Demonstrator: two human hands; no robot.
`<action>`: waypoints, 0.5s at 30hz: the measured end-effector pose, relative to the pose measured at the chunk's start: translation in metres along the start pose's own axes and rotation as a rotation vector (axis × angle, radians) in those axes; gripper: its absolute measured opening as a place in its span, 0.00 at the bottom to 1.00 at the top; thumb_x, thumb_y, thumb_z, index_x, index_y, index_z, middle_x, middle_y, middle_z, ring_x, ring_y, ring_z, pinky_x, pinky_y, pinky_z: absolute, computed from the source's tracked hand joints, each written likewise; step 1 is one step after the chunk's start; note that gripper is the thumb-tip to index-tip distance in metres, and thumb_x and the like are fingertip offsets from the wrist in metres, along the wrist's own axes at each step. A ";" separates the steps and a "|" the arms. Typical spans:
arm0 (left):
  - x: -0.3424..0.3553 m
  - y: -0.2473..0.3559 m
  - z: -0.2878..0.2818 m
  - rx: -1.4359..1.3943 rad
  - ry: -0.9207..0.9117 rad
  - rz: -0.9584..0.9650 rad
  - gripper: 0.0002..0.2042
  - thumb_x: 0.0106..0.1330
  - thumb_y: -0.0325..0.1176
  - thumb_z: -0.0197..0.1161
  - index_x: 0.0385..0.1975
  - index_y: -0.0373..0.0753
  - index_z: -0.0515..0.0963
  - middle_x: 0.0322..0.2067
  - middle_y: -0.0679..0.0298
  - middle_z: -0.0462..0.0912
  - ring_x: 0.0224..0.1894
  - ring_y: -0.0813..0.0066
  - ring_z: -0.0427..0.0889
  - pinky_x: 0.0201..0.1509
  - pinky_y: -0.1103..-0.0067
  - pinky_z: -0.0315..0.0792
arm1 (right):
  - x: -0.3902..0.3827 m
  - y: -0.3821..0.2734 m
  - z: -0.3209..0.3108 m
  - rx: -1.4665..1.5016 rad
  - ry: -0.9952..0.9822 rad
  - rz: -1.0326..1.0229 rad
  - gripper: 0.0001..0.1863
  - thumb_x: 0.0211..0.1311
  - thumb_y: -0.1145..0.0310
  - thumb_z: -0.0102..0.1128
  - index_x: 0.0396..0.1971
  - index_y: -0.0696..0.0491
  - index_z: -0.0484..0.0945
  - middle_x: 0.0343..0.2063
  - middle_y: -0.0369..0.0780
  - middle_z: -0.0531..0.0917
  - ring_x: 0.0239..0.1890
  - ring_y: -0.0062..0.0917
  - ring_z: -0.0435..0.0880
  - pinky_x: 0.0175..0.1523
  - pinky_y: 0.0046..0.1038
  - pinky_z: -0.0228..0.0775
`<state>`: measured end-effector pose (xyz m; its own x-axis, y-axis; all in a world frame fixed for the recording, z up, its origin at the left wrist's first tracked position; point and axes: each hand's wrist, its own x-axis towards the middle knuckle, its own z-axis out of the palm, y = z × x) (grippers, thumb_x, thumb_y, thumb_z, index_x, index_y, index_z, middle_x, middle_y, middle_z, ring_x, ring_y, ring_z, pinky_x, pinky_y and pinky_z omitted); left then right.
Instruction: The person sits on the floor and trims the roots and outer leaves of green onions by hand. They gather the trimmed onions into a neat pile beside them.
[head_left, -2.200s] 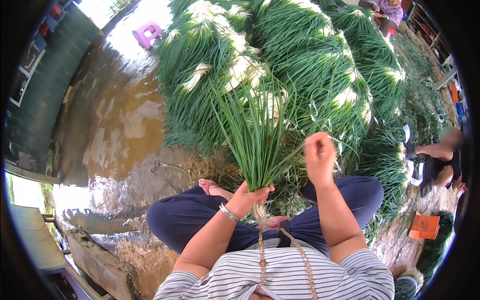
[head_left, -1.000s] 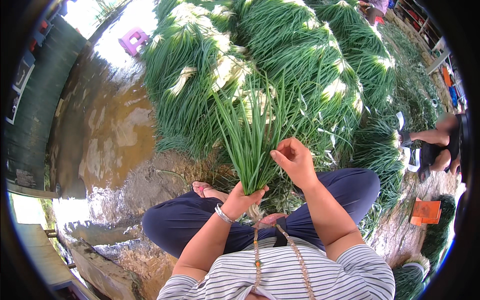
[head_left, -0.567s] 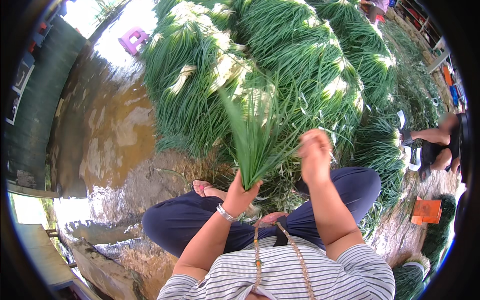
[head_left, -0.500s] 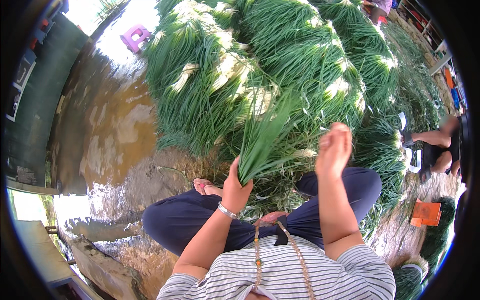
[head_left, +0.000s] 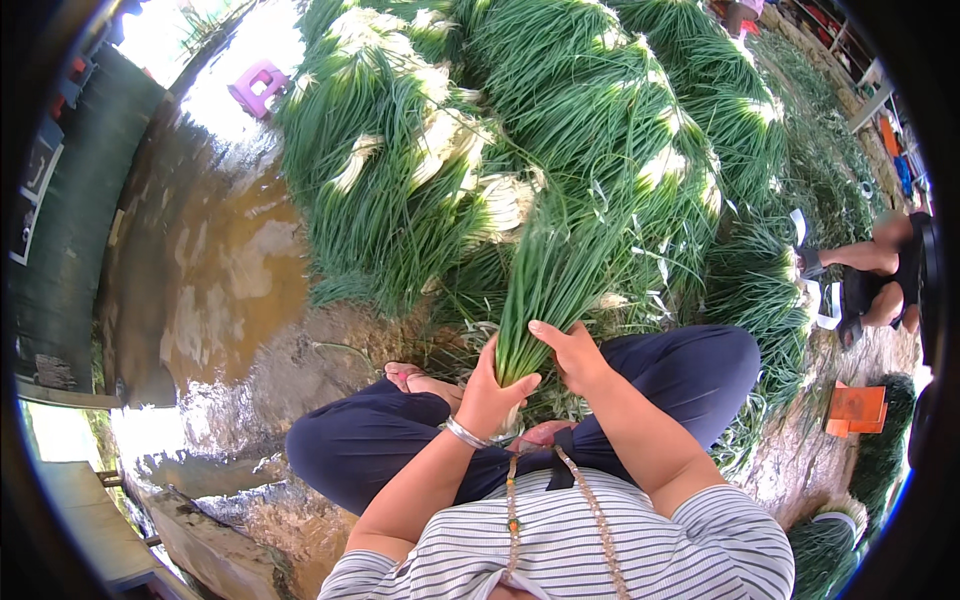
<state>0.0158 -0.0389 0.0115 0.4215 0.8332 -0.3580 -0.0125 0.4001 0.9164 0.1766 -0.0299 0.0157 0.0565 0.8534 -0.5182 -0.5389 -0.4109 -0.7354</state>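
Observation:
My left hand (head_left: 495, 395) grips the pale lower end of a bunch of long green onions (head_left: 545, 280), low in the middle between my crossed legs. My right hand (head_left: 570, 355) is closed round the right side of the same bunch, a little higher, with its thumb lying over the green stems. The leaves fan up and to the right, over a big pile of green onions (head_left: 540, 80) with white ends. Loose leaves and trimmings (head_left: 560, 405) lie under my hands.
A pink stool (head_left: 260, 88) stands at the upper left on the wet floor (head_left: 220, 300). At the right another person (head_left: 870, 260) sits by onion bundles (head_left: 750, 290), above an orange object (head_left: 855, 410). Someone else's pink sleeve (head_left: 748, 12) shows at the top right.
My right hand, raised beside the bunch half a second ago, has come down and left to grip it. My left hand has lowered slightly and moved right, with the bunch.

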 end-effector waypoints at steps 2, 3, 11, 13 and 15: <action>0.001 -0.001 -0.005 -0.280 -0.075 -0.196 0.24 0.63 0.34 0.61 0.57 0.40 0.61 0.36 0.58 0.78 0.27 0.76 0.77 0.29 0.81 0.74 | -0.005 -0.010 0.000 0.041 -0.078 -0.015 0.17 0.58 0.69 0.62 0.46 0.59 0.74 0.40 0.38 0.80 0.41 0.22 0.78 0.47 0.27 0.70; 0.002 -0.001 -0.007 -0.421 -0.111 -0.294 0.19 0.66 0.36 0.58 0.55 0.41 0.64 0.36 0.58 0.79 0.25 0.77 0.77 0.28 0.82 0.73 | -0.007 -0.014 0.001 0.062 -0.117 -0.023 0.16 0.58 0.70 0.62 0.45 0.59 0.74 0.39 0.38 0.80 0.40 0.21 0.78 0.47 0.26 0.71; 0.000 0.002 -0.009 -0.484 -0.126 -0.179 0.14 0.71 0.40 0.49 0.52 0.43 0.65 0.36 0.59 0.80 0.27 0.78 0.77 0.28 0.83 0.73 | -0.013 -0.035 0.010 0.198 -0.024 -0.034 0.12 0.60 0.68 0.61 0.40 0.58 0.75 0.37 0.39 0.81 0.39 0.25 0.80 0.46 0.29 0.74; 0.000 0.000 -0.010 -0.458 -0.124 -0.169 0.15 0.72 0.40 0.49 0.54 0.44 0.64 0.35 0.57 0.79 0.27 0.76 0.77 0.28 0.81 0.73 | -0.012 -0.039 0.010 0.212 -0.048 -0.090 0.12 0.60 0.69 0.61 0.41 0.57 0.75 0.37 0.38 0.80 0.39 0.25 0.80 0.45 0.29 0.74; 0.000 0.000 -0.010 -0.455 -0.146 -0.154 0.15 0.72 0.40 0.48 0.54 0.43 0.63 0.36 0.57 0.79 0.27 0.76 0.77 0.28 0.81 0.73 | -0.012 -0.042 0.009 0.212 -0.112 -0.146 0.11 0.60 0.71 0.60 0.42 0.55 0.74 0.38 0.37 0.80 0.40 0.25 0.80 0.45 0.29 0.75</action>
<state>0.0070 -0.0357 0.0097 0.5716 0.7024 -0.4242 -0.3210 0.6672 0.6721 0.1910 -0.0203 0.0566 0.0595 0.9338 -0.3529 -0.6965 -0.2144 -0.6848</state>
